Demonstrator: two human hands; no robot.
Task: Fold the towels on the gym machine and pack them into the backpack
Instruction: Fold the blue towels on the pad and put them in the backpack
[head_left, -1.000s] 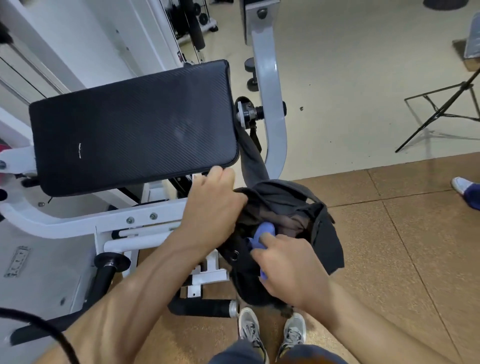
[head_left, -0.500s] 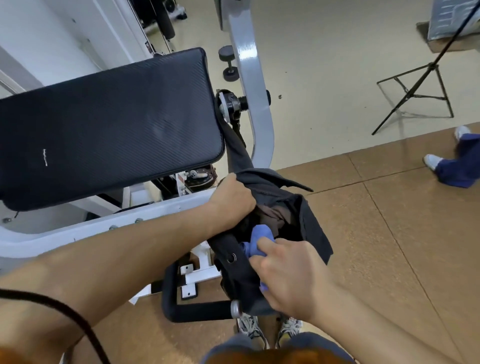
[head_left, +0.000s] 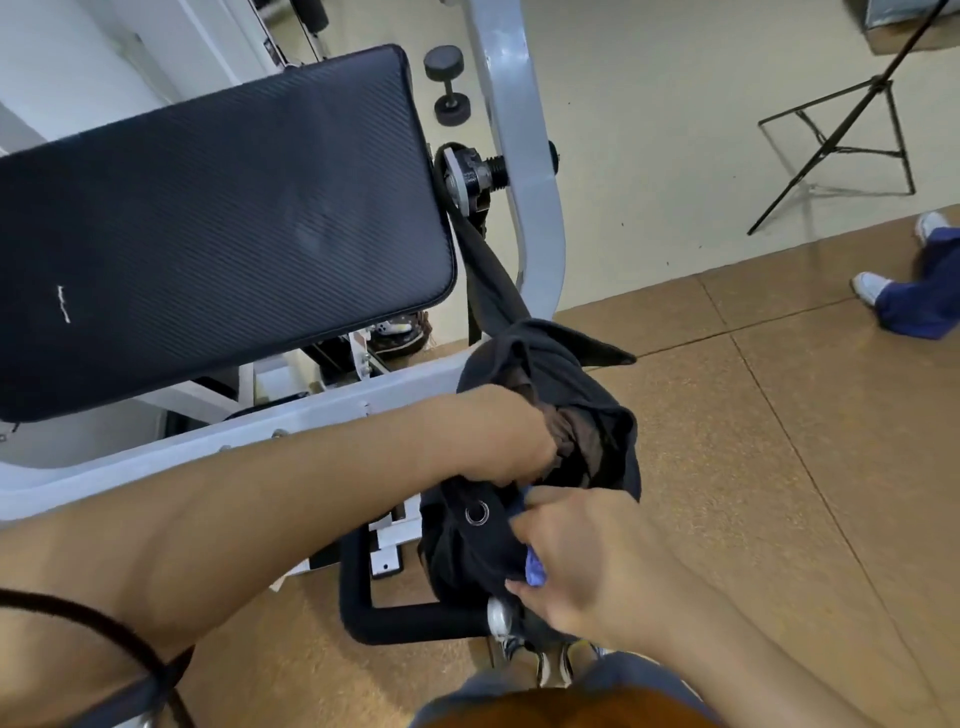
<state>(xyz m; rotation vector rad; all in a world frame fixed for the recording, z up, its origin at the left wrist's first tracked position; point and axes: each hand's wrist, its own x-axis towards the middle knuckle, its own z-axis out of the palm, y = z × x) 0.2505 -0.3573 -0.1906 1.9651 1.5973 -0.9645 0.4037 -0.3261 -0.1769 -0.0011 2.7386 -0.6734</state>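
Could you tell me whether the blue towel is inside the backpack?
Partly: blue towel pokes from the black fabric backpack, under the right hand.

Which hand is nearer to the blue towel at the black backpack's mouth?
Right. The right hand holds the blue cloth towel at the mouth of the black fabric backpack. The left hand grips the backpack's rim farther up the opening, apart from the towel.

- A gym: at ten o'clock a black padded bench (head_left: 218, 218) sits on a white steel machine frame (head_left: 524, 156).
- At twelve o'clock a black dumbbell (head_left: 448, 85) lies on the pale floor (head_left: 649, 130).
- Brown rubber tiles (head_left: 779, 467) cover the ground at three o'clock.
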